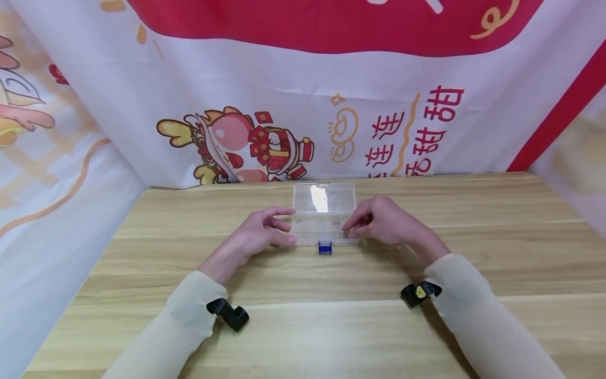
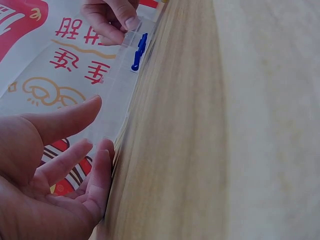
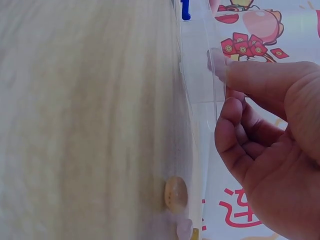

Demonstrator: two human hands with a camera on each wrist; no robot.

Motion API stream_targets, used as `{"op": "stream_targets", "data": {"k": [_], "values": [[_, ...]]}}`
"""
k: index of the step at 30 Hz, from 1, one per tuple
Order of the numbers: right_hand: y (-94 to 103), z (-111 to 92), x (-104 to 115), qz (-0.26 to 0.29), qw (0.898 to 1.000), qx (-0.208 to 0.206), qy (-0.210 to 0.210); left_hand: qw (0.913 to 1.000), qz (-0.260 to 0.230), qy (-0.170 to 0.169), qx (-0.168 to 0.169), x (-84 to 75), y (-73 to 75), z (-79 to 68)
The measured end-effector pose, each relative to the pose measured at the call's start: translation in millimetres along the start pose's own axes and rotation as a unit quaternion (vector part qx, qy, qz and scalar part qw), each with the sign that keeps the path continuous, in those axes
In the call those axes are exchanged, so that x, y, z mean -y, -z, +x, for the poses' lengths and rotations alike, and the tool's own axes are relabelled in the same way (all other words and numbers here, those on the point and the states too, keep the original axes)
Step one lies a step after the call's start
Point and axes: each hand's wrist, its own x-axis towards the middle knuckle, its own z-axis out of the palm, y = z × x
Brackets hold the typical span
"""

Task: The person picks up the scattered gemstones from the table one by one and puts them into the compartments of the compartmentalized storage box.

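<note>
While open on the table (image 1: 142, 252):
Box (image 1: 324, 210): clear, blue latch (image 1: 324, 247) in front.
Left hand (image 1: 258, 234): fingers loose, touching box's left end.
Right hand (image 1: 383, 221): fingers curled, pinching box's right edge.

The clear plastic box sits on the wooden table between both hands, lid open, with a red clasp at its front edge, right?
Not quite: the clasp is blue, not red, as the head view shows. The rest holds: the clear plastic box sits on the wooden table, lid open, between the left hand and the right hand.
</note>
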Motion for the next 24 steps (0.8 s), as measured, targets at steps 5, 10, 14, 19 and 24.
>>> {"op": "stream_targets", "data": {"k": [5,10,14,19,24], "values": [[1.3,-0.3,-0.4,-0.004,1.0,-0.002,0.005,1.0,0.0,-0.006,0.0,-0.4,0.1,1.0],[-1.6,0.2,-0.6,0.0,1.0,0.002,0.009,1.0,-0.002,0.0,-0.001,2.0,-0.1,-0.5],[-2.6,-0.7,0.7,0.001,1.0,0.003,0.015,1.0,-0.004,0.0,-0.004,3.0,0.1,-1.6],[-0.3,-2.3,0.1,-0.005,1.0,0.004,0.021,1.0,-0.007,-0.005,-0.002,2.2,-0.5,-0.8],[-0.1,-1.6,-2.0,-0.006,1.0,0.009,0.026,1.0,-0.005,-0.005,-0.002,1.8,-0.5,-0.6]]}}
